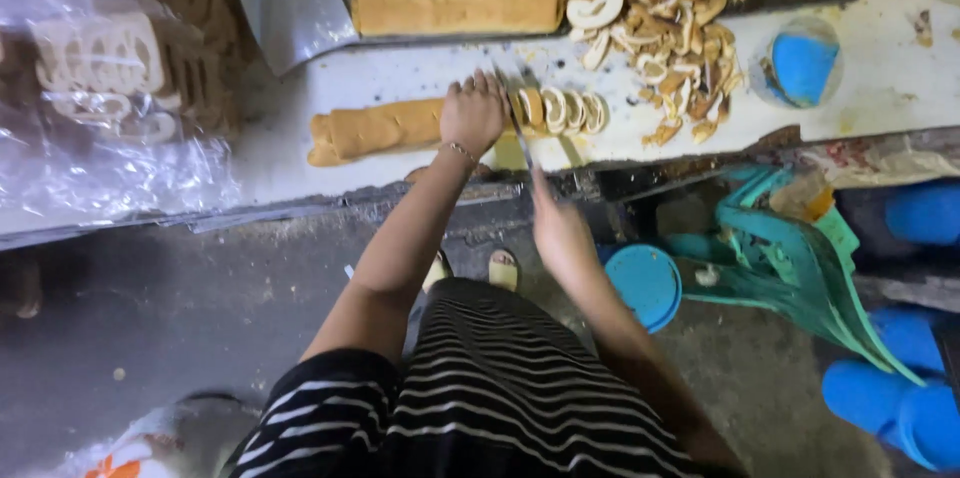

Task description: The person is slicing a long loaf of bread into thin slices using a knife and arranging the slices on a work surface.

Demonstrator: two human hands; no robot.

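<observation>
Plainly, my left hand (472, 113) presses flat on the long bread roll (375, 130) near the bench's front edge; my right hand (558, 228) closes round a knife (519, 133) beside the cut slices (565, 110). Judged soft, light, crumbly: hold close behind the cut.

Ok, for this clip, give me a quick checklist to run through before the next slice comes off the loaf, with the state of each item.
1. Left hand pressing down on the long loaf: ok.
2. Right hand gripping the knife: ok, though the blade is blurred.
3. Left fingertips away from the blade: cannot tell, they sit very close to it.
4. Cut slices lying apart from the uncut part, to the right: ok.
5. Loaf lying flat on the white tabletop: ok.
6. Room on the right for more slices: not ok, the heap of cut pieces crowds that side.
</observation>
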